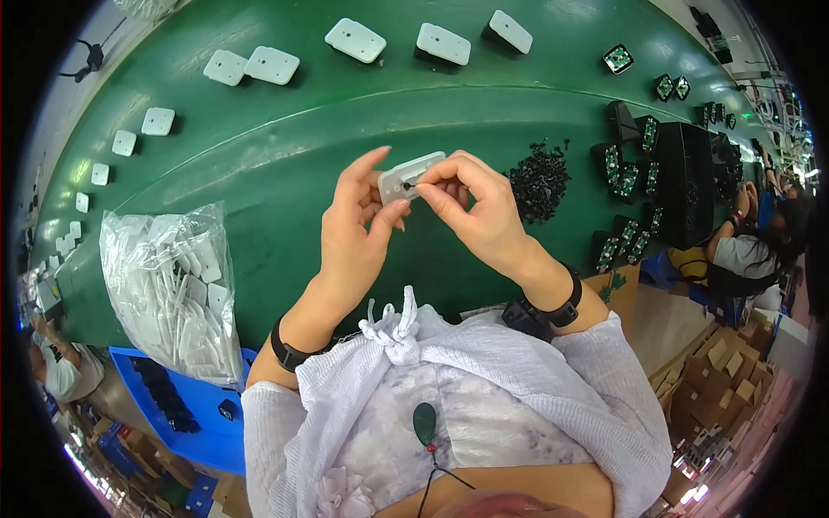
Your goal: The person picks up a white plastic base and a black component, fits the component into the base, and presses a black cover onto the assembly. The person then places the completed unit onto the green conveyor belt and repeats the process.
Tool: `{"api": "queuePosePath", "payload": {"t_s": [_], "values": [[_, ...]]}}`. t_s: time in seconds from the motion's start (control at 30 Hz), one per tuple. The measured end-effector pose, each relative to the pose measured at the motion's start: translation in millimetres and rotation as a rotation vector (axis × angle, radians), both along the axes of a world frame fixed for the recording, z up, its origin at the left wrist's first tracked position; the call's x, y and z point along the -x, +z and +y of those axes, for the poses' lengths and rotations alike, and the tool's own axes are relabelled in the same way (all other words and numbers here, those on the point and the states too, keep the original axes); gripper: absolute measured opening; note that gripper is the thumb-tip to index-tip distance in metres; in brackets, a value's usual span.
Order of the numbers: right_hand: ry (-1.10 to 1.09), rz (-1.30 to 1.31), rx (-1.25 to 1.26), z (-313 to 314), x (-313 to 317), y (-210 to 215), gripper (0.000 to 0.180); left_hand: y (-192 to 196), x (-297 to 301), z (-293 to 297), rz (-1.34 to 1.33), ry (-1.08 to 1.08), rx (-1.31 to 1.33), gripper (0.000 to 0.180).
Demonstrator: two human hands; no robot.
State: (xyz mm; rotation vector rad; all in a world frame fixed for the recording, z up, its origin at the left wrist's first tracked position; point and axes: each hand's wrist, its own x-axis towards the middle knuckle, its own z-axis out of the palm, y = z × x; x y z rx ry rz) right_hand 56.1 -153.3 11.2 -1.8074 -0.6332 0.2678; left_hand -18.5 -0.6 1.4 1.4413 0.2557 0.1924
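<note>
My left hand (pixel 356 226) grips a translucent white plastic cover (pixel 390 183) by its left end and lower edge, above the green table. Against the face of the cover, the fingertips of my right hand (pixel 485 214) pinch a small black part (pixel 408 186). Whether that part sits in a hole of the cover is too small to tell. To the right of my right hand lies a heap of small black parts (pixel 537 181) of the same colour.
White-topped black housings (pixel 356 40) stand in a curved row along the far and left table. A clear bag of white covers (pixel 173 293) lies left, by a blue bin (pixel 194 436). Circuit-board units (pixel 626 180) and a black box (pixel 684 186) stand right. Other people sit at both sides.
</note>
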Motion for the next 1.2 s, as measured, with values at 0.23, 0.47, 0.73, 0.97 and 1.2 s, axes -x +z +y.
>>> {"api": "queuePosePath", "payload": {"t_s": [0.23, 0.47, 0.73, 0.97, 1.2], "values": [[-0.038, -0.065, 0.048, 3.4, 2.7, -3.8, 0.006, -4.3, 4.7, 7.6, 0.134, -0.091, 0.197, 0.02], [-0.071, 0.26, -0.011, 10.6, 14.4, -8.0, 0.008, -9.6, 5.6, 0.7, -0.071, 0.018, -0.001, 0.005], [-0.282, 0.113, -0.047, 7.8, 14.9, -11.4, 0.022, -9.9, 5.8, 4.3, -0.161, 0.001, -0.237, 0.008], [0.076, 0.36, 0.104, -14.4, -9.3, 5.4, 0.022, -5.4, 9.6, 3.6, -0.008, -0.17, 0.05, 0.017], [-0.201, -0.279, 0.356, -65.9, -39.4, 14.1, 0.042, -32.0, -20.4, 32.6, 0.146, -0.139, -0.011, 0.026]]}}
